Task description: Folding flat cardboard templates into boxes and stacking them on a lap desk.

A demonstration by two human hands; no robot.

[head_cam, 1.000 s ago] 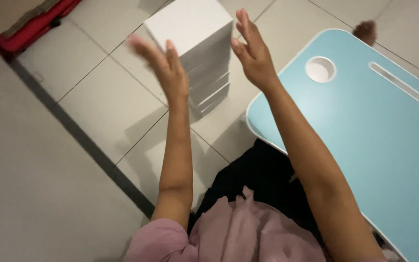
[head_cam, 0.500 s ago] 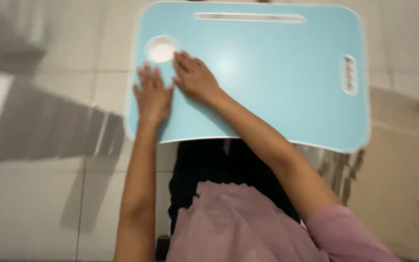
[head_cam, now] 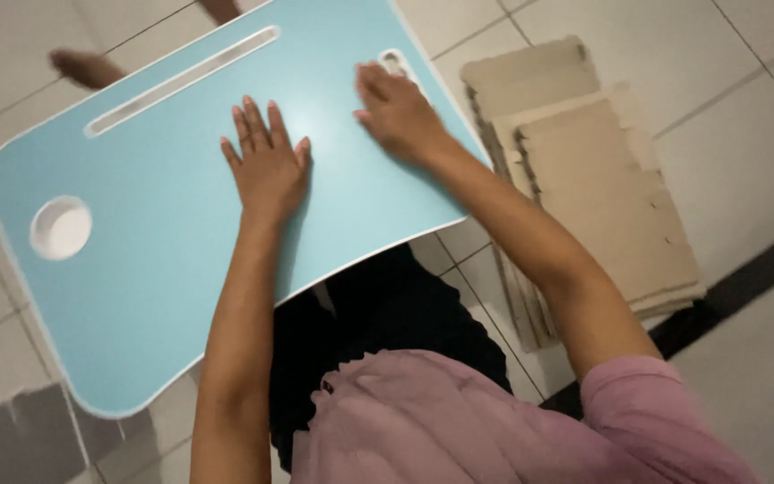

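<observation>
A light blue lap table (head_cam: 163, 269) with a white rim spans the left and middle of the head view. It has a round white cup hole (head_cam: 61, 228), a long slot (head_cam: 181, 81) near its far edge and a small handle cut-out (head_cam: 394, 63) at the right end. My left hand (head_cam: 266, 161) lies flat on the tabletop, fingers spread. Palm down, my right hand (head_cam: 396, 112) rests near the right end, just beside the handle cut-out. Neither hand holds anything.
A stack of flattened brown cardboard (head_cam: 584, 188) lies on the white tiled floor (head_cam: 727, 72) to the right of the table. Bare feet (head_cam: 82, 67) show beyond the table's far edge. My pink shirt and black trousers fill the bottom.
The view swung from a white box stack on the left to the table and on to the right. Both hands came down onto the tabletop and slid toward its right end.
</observation>
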